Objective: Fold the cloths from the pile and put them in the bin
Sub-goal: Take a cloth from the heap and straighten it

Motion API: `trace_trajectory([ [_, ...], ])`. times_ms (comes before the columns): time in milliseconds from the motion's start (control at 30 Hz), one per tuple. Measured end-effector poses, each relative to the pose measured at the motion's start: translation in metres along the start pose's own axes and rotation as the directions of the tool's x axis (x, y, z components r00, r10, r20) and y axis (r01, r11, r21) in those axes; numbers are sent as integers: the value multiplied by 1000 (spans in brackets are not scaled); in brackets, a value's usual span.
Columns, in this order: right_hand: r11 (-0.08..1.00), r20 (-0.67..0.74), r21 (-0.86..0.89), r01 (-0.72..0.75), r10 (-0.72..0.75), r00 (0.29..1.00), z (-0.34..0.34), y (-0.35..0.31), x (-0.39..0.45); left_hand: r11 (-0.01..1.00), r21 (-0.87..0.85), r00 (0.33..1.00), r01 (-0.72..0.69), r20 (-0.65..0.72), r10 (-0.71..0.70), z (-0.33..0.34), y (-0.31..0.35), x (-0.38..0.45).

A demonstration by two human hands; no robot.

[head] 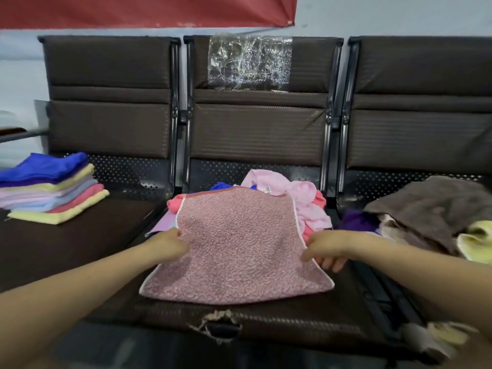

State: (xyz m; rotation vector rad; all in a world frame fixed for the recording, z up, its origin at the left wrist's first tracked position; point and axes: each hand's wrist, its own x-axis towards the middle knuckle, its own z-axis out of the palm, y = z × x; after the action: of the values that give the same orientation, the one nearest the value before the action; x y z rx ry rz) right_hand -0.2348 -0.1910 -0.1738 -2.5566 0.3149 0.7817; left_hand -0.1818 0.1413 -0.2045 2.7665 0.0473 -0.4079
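Head view: my left hand (170, 245) grips the left edge of the dusty-pink cloth (237, 249), fingers curled onto the fabric; my right hand (323, 249) pinches the right edge, thumb on top and fingers tucked beneath. The cloth lies spread flat on the middle seat (266, 319) of the brown bench, its far edge resting over the unfolded pile (300, 201) — pink, blue and coral cloths heaped at the seat's rear. On the left seat, a folded stack (53, 190) sits well apart from my hands. On the right seat lie a brown towel (431, 206) and a yellow cloth (476, 241) — both loose, unfolded.
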Motion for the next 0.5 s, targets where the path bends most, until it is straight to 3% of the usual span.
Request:
trace_trajectory([
  [100,1000,-29,-11,-20,20,999,30,15,-20,996,82,999,42,28,-45,14,-15,-21],
  [233,984,-176,131,120,-96,980,48,30,-28,999,34,999,39,-31,-38,23,-24,-45],
  [333,982,-291,40,185,-166,942,48,45,-29,999,35,993,-21,-116,25,25,-36,-60],
  [433,980,-301,-2,197,-189,935,46,55,-31,994,94,977,-62,-197,79,27,-53,-68],
  [500,978,-306,-124,166,-197,931,46,57,-32,987,95,967,-130,-209,147,30,-59,-72],
])
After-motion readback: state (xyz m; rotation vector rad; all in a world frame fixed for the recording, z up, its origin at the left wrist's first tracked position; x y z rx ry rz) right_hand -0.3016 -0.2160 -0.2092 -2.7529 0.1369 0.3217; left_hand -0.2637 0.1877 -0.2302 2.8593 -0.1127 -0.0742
